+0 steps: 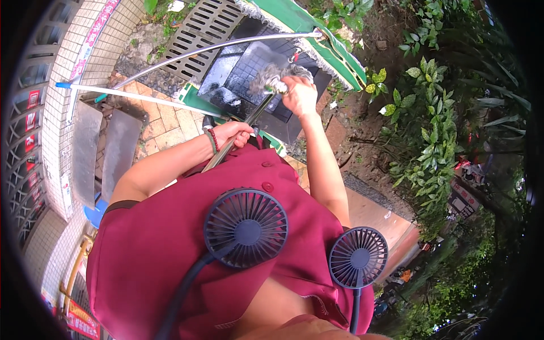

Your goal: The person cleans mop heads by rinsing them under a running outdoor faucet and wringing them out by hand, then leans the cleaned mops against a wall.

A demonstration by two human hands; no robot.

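Observation:
My left hand [231, 135] is shut around the metal pole [259, 109] of a string mop, close to my waist. Further out, my right hand [299, 95] grips the grey mop strands [261, 80] beside the socket at the pole's end. The mop head hangs over a wet, dark-tiled basin [278, 123], partly blurred. Across the basin's far right side rests a wide green flat mop [340, 57] with a pale fringe. Its long metal handle [204, 51] spans the basin. A second green flat mop [197, 100] lies along the near left edge.
A slotted drain cover [199, 36] adjoins the basin on the left. A white pole [144, 97] with a blue tip reaches toward the tiled wall [59, 110]. Two grey slabs [121, 148] lie by that wall. Leafy shrubs [433, 140] and soil border the right side.

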